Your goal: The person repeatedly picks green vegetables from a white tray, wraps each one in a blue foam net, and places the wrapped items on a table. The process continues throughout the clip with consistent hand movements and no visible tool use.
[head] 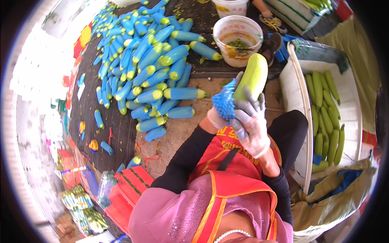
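Note:
A pale green, zucchini-like gourd (255,71) is held up at a tilt before my chest, its upper end bare. My right hand (250,130), in a white knit glove with grey coated fingers, grips its lower end. My left hand (215,119), gloved alike, holds the gourd from the left, grey fingertips showing along its side. Bunched blue foam netting (224,101) wraps around the left hand and hides most of it. How far the netting reaches onto the gourd is hidden by the right fingers.
A large heap of netted gourds (146,60) lies to the left on black ground cloth (100,130). Ahead stands a white bucket (218,39) with green scraps; beyond it are another bucket (231,9) and a person's shoe (272,22). At right, a white foam box (352,106) holds bare gourds (326,115).

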`<control>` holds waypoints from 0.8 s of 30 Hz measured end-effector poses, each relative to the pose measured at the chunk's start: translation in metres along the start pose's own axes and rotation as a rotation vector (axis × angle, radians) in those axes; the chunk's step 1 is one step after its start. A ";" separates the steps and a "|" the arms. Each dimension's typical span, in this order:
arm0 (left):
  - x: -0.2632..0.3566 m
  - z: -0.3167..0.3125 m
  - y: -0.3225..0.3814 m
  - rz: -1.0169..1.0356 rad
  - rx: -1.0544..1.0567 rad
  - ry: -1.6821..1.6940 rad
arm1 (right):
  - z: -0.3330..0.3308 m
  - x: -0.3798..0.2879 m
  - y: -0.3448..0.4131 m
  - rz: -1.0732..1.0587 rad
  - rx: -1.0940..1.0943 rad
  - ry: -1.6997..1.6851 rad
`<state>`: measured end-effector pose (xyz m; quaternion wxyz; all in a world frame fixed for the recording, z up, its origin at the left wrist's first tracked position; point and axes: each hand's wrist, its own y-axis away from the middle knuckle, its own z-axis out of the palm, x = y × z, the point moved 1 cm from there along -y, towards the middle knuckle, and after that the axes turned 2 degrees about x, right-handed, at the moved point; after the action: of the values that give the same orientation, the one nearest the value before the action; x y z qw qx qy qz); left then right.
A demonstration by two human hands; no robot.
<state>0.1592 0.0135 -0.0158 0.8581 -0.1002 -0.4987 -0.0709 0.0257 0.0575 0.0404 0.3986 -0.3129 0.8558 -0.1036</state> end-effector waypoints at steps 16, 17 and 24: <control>0.030 -0.022 0.059 -0.556 -0.239 -0.067 | -0.054 0.078 0.020 0.666 0.694 -0.474; 0.032 -0.016 0.057 -0.563 -0.153 -0.149 | -0.045 0.085 0.022 0.826 0.628 -0.593; 0.034 -0.024 0.065 -0.130 -0.409 0.037 | 0.000 0.074 0.045 0.753 0.378 -1.497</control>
<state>0.2107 0.0696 -0.0047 0.8225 -0.2386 -0.4633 -0.2279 -0.0310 0.0472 -0.0245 0.9117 0.0779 0.3825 0.1284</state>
